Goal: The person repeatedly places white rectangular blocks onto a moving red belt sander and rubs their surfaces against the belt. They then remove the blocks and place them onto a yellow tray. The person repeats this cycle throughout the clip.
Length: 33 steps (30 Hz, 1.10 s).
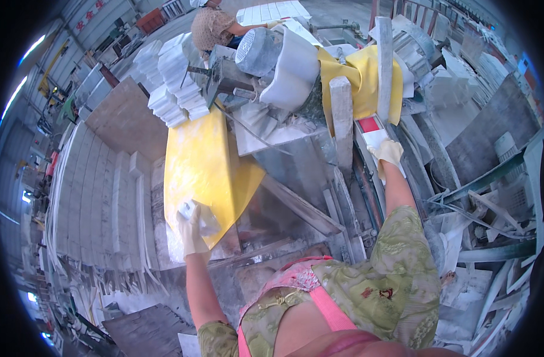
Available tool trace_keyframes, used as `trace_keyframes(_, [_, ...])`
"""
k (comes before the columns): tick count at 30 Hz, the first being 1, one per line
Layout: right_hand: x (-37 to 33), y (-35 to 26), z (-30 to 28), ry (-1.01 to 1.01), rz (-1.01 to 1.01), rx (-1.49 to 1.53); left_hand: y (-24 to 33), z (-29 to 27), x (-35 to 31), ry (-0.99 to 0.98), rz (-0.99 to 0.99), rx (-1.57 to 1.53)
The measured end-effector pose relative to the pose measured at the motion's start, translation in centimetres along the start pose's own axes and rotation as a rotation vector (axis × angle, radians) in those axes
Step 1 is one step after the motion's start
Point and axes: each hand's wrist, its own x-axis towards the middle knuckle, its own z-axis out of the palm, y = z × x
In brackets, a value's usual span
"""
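My left hand point(193, 234), in a pale glove, is closed round a small white stone piece point(190, 209) over the yellow sheet point(196, 160). The glove partly hides the piece. My right hand point(388, 153), also gloved, is bent over the near end of a white tile point(376, 137) on a narrow track. Just beyond that tile a red patch point(368, 124) shows on the track, below a hanging yellow cloth point(364, 77). Two upright wooden posts, a nearer one point(341, 119) and a farther one point(384, 65), flank this spot.
Stacked white tiles point(178, 77) stand at the yellow sheet's far end. A motor point(257, 52) with a white cover sits mid-back. Behind it a person point(212, 28) works by rows of tiles point(272, 12). Long grey slabs point(85, 196) line the left; scrap and boards clutter the right.
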Motion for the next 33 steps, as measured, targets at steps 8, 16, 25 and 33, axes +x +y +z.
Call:
trace_keyframes(8, [0.9, 3.1, 0.1, -0.224, -0.116, 0.015, 2.9, 0.5, -2.6, -0.087, -0.130, -0.089])
trace_keyframes(16, [-9.4, 12.9, -7.3, -0.095, -0.505, 0.279, 5.5, 1.2, -4.5, -0.169, -0.007, 0.023])
trace_keyframes(25, [-12.7, 6.6, -2.2, 0.066, -0.464, -0.225, 5.1, 0.9, -4.5, -0.192, -0.056, 0.010])
trace_keyframes(33, [-9.4, 8.0, -5.1, 0.166, -0.540, 0.035, 4.4, 0.8, -3.6, -0.158, -0.066, -0.011])
